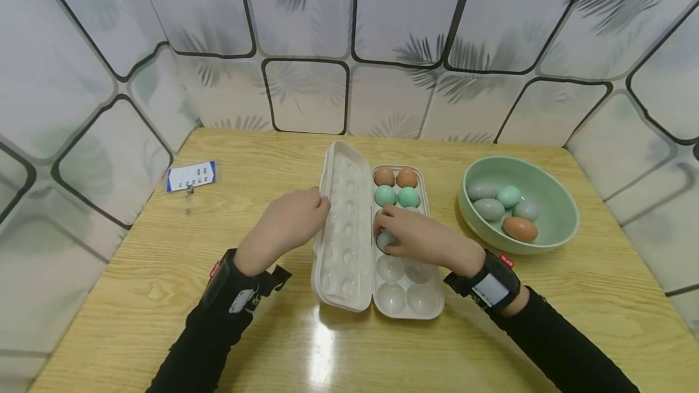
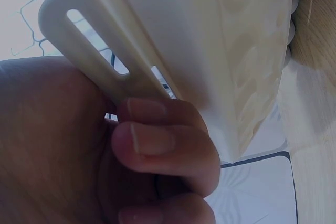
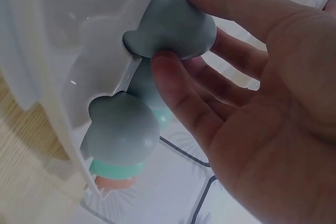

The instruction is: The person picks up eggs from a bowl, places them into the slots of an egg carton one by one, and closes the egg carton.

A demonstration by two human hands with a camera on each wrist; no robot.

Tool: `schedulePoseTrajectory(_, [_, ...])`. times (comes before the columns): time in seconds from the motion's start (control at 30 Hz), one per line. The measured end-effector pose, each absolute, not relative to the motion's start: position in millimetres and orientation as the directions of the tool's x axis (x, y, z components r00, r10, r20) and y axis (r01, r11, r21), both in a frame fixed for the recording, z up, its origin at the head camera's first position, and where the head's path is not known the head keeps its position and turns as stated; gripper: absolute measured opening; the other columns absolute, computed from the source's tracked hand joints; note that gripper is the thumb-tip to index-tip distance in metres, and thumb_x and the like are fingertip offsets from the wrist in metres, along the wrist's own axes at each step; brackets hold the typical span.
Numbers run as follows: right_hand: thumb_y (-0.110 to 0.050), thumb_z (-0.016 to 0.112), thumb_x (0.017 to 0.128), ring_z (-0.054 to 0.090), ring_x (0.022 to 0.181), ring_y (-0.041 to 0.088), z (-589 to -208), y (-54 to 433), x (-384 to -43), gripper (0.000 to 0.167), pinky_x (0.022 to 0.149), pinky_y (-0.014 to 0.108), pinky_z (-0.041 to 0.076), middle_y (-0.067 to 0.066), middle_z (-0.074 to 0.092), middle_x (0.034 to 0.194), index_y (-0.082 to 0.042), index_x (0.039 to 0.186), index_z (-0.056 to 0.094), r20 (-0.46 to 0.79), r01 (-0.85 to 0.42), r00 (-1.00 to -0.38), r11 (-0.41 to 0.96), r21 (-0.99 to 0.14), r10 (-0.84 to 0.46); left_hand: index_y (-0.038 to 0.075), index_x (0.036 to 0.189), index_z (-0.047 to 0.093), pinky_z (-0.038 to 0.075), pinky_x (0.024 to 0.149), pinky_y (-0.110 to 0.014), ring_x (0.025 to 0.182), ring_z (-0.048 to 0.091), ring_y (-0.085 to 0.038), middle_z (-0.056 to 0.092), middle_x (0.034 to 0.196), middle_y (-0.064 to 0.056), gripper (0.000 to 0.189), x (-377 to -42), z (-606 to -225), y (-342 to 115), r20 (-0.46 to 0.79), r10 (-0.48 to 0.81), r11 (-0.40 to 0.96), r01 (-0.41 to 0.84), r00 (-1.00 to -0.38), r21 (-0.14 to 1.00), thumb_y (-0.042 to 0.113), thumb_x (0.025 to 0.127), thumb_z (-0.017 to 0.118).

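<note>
A white plastic egg carton (image 1: 391, 301) lies unfolded on the table, its lid (image 1: 344, 293) to the left. My left hand (image 1: 289, 220) grips the lid's outer edge, fingers curled at a slotted flap (image 2: 79, 30). Over the tray my right hand (image 1: 423, 235) pinches a grey egg (image 3: 181, 22) between thumb and fingers, low in a left-hand cup. Brown eggs (image 1: 406, 177) fill the far row and mint-green eggs (image 1: 408, 197) the row before it. Another grey egg (image 3: 123, 132) sits near the held one; in the head view the hand partly covers that row.
A pale green bowl (image 1: 568, 211) at the right contains grey eggs (image 1: 488, 209), a mint-green egg (image 1: 508, 196) and a brown egg (image 1: 520, 229). A white and blue card (image 1: 191, 176) lies at the table's far left. Patterned walls (image 1: 306, 96) border the table.
</note>
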State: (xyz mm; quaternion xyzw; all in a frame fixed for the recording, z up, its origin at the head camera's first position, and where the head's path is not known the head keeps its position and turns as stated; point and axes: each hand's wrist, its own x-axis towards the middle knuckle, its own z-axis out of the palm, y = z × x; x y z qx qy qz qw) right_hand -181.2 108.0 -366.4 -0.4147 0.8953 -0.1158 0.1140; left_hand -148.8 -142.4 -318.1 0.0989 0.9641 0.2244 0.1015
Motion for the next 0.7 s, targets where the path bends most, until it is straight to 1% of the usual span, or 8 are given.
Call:
schedulePoseTrajectory(0.13, [-0.017,0.078,0.09,0.056,0.087,0.011,-366.2,107.7,-181.7,0.023,0.08,0.027,0.052,0.001,0.055,0.106,-0.012,0.108,0.064,-0.106,-0.72,-0.629,0.629,-0.293,-0.77,0.008,0.088,0.057,0.039,0.055,-0.031,0.062,0.049,-0.019,0.047,0.071,-0.003,0.037,-148.7,-317.1,-142.3,-0.152,0.236,0.878,0.144,-0.96,0.456,0.027,0.107,0.032])
schedulePoseTrajectory(0.27, [-0.017,0.078,0.09,0.056,0.085,0.011,-366.5,107.6,-181.7,0.023,0.079,0.026,0.051,0.002,0.055,0.106,-0.011,0.108,0.064,-0.107,-0.724,-0.624,0.625,-0.292,-0.774,0.006,0.096,0.06,0.04,0.054,-0.03,0.062,0.051,-0.019,0.05,0.072,-0.004,0.037,-148.1,-318.1,-142.3,-0.161,0.236,0.873,0.137,-0.958,0.468,0.027,0.107,0.031])
schedulePoseTrajectory(0.43, [-0.015,0.077,0.089,0.056,0.086,0.012,-366.0,107.0,-180.9,0.023,0.079,0.027,0.051,0.002,0.055,0.105,-0.011,0.107,0.064,-0.093,-0.732,-0.616,0.612,-0.3,-0.782,0.005,0.101,0.061,0.04,0.053,-0.03,0.061,0.052,-0.019,0.053,0.073,-0.005,0.038,-148.1,-319.2,-142.6,-0.156,0.235,0.869,0.135,-0.959,0.475,0.027,0.107,0.031])
schedulePoseTrajectory(0.7, [-0.015,0.077,0.09,0.056,0.087,0.012,-364.6,106.9,-180.4,0.023,0.08,0.027,0.052,0.002,0.055,0.105,-0.01,0.108,0.064,-0.11,-0.721,-0.623,0.623,-0.303,-0.775,0.005,0.102,0.062,0.041,0.054,-0.031,0.063,0.054,-0.019,0.054,0.073,-0.005,0.037,-148.6,-319.3,-142.7,-0.146,0.237,0.87,0.143,-0.96,0.471,0.027,0.107,0.032])
